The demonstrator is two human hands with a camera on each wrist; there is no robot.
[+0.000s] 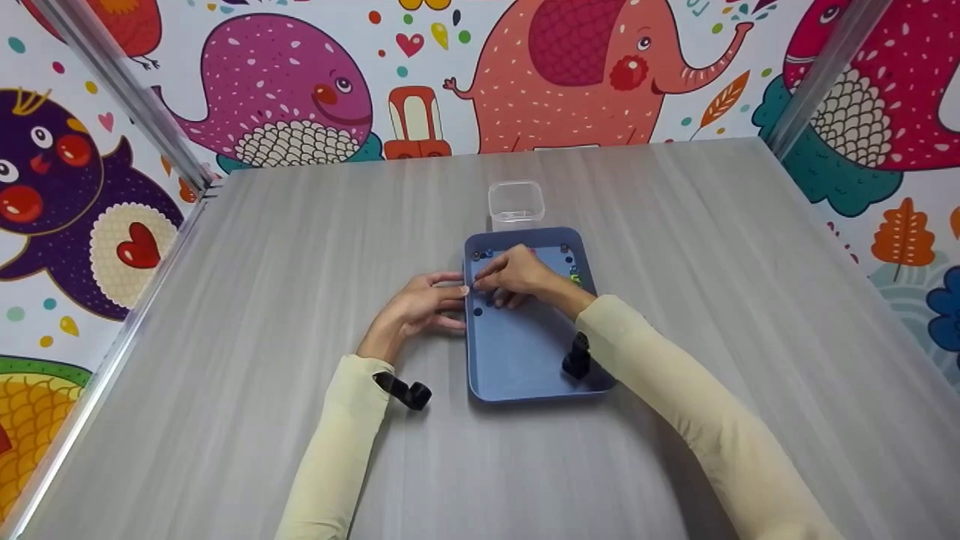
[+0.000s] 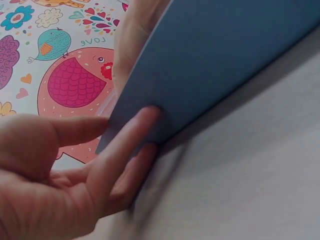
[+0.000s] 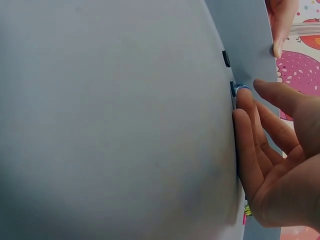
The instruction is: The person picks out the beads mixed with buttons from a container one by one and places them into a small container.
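A blue rectangular tray (image 1: 517,371) holds several small dark beads along its left inner wall. Against that wall's outside lie the straight fingers of my left hand (image 1: 424,304), with its thumb tip at the rim. In the left wrist view, the fingertips (image 2: 150,115) press the tray's outer face. My right hand (image 1: 521,274) reaches inside the tray at the left wall. In the right wrist view, a shiny blue bead (image 3: 242,87) sits at a fingertip, with the thumb a small gap away. Another dark bead (image 3: 226,59) lies just above it. The right hand hides part of the far end.
A clear plastic box (image 1: 516,201) stands just behind the tray on the grey wood-look table (image 1: 262,300). Yellow-green beads (image 1: 575,276) and dark beads (image 1: 568,253) line the tray's right side. Patterned panels (image 1: 570,75) border the table's back and sides.
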